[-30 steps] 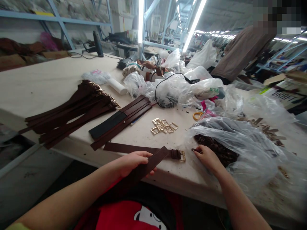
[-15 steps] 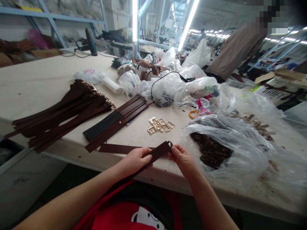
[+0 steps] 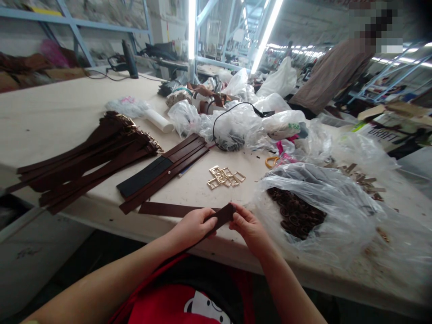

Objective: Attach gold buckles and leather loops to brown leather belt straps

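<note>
A dark brown leather strap (image 3: 222, 216) is held between my two hands above the table's front edge. My left hand (image 3: 194, 227) grips it with the thumb on top, and its tail runs down toward my lap. At the strap's far end my right hand (image 3: 245, 223) pinches the tip; the fingers cover most of that end. Behind my left hand another brown strap (image 3: 168, 209) lies flat along the edge. Gold-coloured rectangular buckles (image 3: 224, 177) are piled just beyond my hands. To the right, a clear plastic bag (image 3: 324, 189) holds many small brown loops (image 3: 297, 213).
Brown straps with buckles (image 3: 91, 153) are heaped at the left. Beside them lies a stack of straps (image 3: 184, 155) with a black piece (image 3: 145, 176). Plastic bags (image 3: 236, 121) crowd the table's back. Orange-handled scissors (image 3: 272, 161) lie right of centre. A person (image 3: 334, 72) stands at the back right.
My right hand has moved slightly left and closed over the strap's end. The small loop that showed at that end is now hidden or pressed down.
</note>
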### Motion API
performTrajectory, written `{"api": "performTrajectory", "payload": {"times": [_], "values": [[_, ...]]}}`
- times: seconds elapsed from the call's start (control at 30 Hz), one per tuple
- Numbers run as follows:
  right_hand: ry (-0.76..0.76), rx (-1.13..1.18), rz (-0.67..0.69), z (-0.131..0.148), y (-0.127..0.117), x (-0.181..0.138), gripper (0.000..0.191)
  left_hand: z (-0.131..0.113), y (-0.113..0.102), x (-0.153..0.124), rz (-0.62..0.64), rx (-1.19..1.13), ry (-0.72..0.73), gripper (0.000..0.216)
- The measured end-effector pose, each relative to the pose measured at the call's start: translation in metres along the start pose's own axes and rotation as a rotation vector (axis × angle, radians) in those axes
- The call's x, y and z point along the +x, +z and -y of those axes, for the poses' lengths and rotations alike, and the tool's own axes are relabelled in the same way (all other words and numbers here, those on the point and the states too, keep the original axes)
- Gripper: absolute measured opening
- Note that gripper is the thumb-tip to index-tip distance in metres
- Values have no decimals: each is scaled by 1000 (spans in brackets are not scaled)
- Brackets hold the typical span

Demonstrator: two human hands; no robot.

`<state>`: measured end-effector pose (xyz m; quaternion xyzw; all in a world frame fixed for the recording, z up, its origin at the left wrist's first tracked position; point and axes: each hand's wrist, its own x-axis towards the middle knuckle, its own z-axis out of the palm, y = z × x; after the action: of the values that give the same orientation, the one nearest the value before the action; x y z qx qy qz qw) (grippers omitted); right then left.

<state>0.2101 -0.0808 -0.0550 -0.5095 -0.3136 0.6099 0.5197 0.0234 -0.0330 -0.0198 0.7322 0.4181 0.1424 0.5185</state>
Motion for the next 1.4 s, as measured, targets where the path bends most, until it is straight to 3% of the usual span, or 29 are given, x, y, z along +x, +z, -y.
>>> {"api": "performTrajectory", "payload": {"times": [0.1, 0.27, 0.4, 0.6, 0.73, 0.87, 1.0, 1.07, 1.23, 1.4], "values": [[-2, -29, -37, -4, 1, 1, 38, -3, -3, 0, 9, 105, -4, 28], [-178, -261, -64, 2, 3, -3, 31, -5, -8, -3, 46, 205, 7, 28], [-295, -429, -3, 7, 3, -7, 28, -5, -7, -5, 78, 217, 11, 28], [-177, -397, 12, 4, 8, -8, 36, -1, -1, -4, 105, 174, -32, 30], [-173, -428, -29, 0, 18, -8, 40, -3, 1, -2, 100, 161, 26, 35], [-329, -537, -81, -4, 24, -10, 34, -1, 3, 1, 108, 180, 43, 34], [-498, -639, -36, -6, 25, -13, 30, 4, 4, 0, 114, 186, 49, 33], [-433, -541, -43, -7, 25, -13, 30, 2, 4, -1, 128, 143, 60, 34], [-58, 18, -101, -11, 32, -8, 31, -9, 0, 0, 132, 145, 77, 35], [59, 267, -143, -21, 43, -12, 29, -6, -1, -1, 97, 194, 56, 35]]}}
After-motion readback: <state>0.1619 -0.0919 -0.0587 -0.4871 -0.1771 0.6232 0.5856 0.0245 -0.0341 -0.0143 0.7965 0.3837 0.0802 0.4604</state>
